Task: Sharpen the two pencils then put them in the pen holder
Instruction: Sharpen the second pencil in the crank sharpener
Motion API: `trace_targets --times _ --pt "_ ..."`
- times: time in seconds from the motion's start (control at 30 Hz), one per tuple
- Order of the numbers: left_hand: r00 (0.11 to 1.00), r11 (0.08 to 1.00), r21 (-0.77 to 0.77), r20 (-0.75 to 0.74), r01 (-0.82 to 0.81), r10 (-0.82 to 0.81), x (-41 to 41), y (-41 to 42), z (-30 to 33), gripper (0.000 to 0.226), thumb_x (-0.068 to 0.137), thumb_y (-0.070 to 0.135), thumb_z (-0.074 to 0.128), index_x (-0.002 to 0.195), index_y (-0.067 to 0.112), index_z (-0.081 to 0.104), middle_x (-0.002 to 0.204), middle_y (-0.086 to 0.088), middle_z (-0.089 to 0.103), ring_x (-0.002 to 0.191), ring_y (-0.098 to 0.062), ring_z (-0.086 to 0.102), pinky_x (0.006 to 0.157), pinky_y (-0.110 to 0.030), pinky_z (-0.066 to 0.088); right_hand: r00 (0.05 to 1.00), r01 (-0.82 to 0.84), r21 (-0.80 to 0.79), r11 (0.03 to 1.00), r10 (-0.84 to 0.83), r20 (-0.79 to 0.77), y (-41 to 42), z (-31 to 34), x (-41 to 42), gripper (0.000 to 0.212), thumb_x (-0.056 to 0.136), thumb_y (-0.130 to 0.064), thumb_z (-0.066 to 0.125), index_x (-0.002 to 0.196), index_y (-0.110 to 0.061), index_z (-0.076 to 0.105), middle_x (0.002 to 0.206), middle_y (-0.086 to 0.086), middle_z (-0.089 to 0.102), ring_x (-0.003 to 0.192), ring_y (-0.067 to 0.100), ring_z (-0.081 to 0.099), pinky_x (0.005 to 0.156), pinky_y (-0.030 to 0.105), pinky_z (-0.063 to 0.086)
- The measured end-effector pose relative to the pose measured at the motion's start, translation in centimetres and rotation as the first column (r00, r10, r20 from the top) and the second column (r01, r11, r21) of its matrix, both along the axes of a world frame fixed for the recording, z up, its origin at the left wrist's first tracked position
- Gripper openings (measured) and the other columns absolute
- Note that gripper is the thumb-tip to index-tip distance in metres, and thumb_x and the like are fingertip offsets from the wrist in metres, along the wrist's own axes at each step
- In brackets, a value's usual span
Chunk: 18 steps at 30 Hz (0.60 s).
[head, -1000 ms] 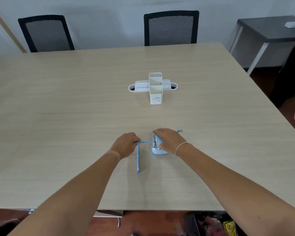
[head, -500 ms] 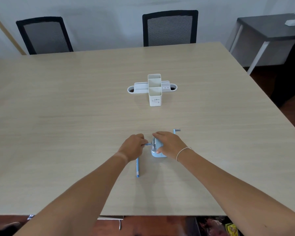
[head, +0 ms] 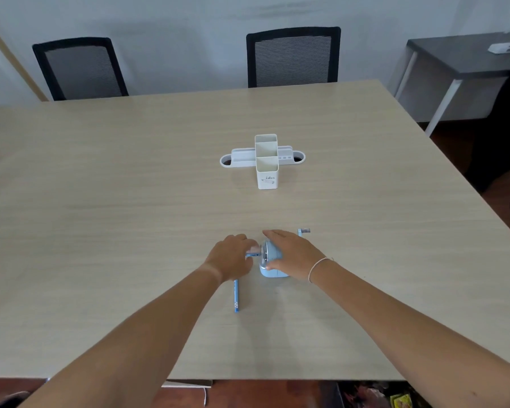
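A light blue crank pencil sharpener (head: pixel 273 262) stands on the table near me. My right hand (head: pixel 289 253) grips its body from above. Its crank handle (head: pixel 304 231) sticks out behind that hand. My left hand (head: pixel 233 257) pinches a blue pencil (head: pixel 253 255) lying sideways, its end at the sharpener's front face. A second blue pencil (head: pixel 236 295) lies flat on the table, partly hidden under my left wrist. The white pen holder (head: pixel 266 161), with two tall square cups and low side trays, stands farther back at the middle of the table.
The wooden table (head: pixel 100 216) ends close in front of me. Two black mesh chairs (head: pixel 292 57) stand at its far side. A dark side table (head: pixel 460 60) with a power strip stands at the right, and a white cable hangs at the right edge.
My left hand has moved right toward the sharpener, pushing the held pencil further in, so less of it shows. My right hand has stayed on the sharpener.
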<state>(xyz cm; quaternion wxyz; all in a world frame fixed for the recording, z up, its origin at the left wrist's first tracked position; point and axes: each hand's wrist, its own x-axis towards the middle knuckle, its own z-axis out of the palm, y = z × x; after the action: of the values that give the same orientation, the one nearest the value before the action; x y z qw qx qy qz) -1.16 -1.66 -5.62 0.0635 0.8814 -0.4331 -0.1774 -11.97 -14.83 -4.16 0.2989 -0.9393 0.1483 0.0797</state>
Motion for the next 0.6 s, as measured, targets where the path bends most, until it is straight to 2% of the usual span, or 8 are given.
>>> trace_targets --times 0.1,0.2,0.33,0.47,0.6 --pt "1.0 0.999 -0.026 0.008 -0.028 0.028 0.1 -0.3 0.7 0.043 0.089 0.014 0.047 0.131 0.022 0.05 0.127 -0.001 0.055 0.12 -0.023 0.048 0.101 -0.035 0.042 0.992 0.034 0.0 0.999 -0.033 0.121 -1.1 0.4 0.1 0.058 0.086 -0.028 0.058 0.138 -0.02 0.034 0.146 -0.002 0.037 0.135 0.016 0.032 0.11 0.03 0.027" --pt "0.999 0.994 -0.099 -0.019 -0.035 0.033 0.0 -0.9 1.8 0.046 0.086 0.008 0.046 0.13 0.021 0.052 0.128 -0.002 0.055 0.12 -0.023 0.048 0.101 -0.034 0.042 0.967 0.132 -0.047 0.99 -0.118 0.226 -3.2 0.7 0.1 0.043 0.091 -0.019 0.051 0.133 -0.015 0.044 0.137 0.008 0.048 0.128 0.024 0.041 0.107 0.032 0.032" --pt "0.997 0.988 -0.148 -0.066 0.032 -0.042 -0.7 -2.2 2.6 0.054 0.081 0.017 0.054 0.134 0.022 0.047 0.134 -0.002 0.05 0.124 -0.026 0.044 0.105 -0.036 0.039 0.959 0.2 -0.156 0.967 -0.16 0.233 -5.2 0.8 -0.6 0.039 0.09 -0.007 0.044 0.128 -0.012 0.05 0.128 0.01 0.055 0.119 0.029 0.048 0.098 0.034 0.038" --pt "0.982 0.983 -0.022 -0.041 0.182 -0.183 -1.9 -3.4 2.2 0.075 0.078 0.033 0.063 0.144 0.025 0.03 0.146 0.002 0.037 0.13 -0.024 0.037 0.108 -0.037 0.037 0.967 0.218 -0.21 0.953 -0.182 0.179 -6.0 -0.4 -1.6 0.04 0.088 -0.005 0.043 0.125 -0.013 0.052 0.125 0.011 0.057 0.115 0.03 0.051 0.097 0.039 0.043" --pt "0.98 0.976 0.102 0.042 0.191 -0.196 -2.9 -4.6 0.8 0.088 0.075 0.045 0.069 0.146 0.021 0.024 0.144 0.0 0.037 0.128 -0.025 0.039 0.102 -0.039 0.043 0.969 0.223 -0.244 0.944 -0.187 0.162 -6.2 -2.0 -2.0 0.033 0.09 -0.009 0.043 0.12 -0.013 0.057 0.112 0.012 0.063 0.106 0.032 0.055 0.086 0.04 0.048"
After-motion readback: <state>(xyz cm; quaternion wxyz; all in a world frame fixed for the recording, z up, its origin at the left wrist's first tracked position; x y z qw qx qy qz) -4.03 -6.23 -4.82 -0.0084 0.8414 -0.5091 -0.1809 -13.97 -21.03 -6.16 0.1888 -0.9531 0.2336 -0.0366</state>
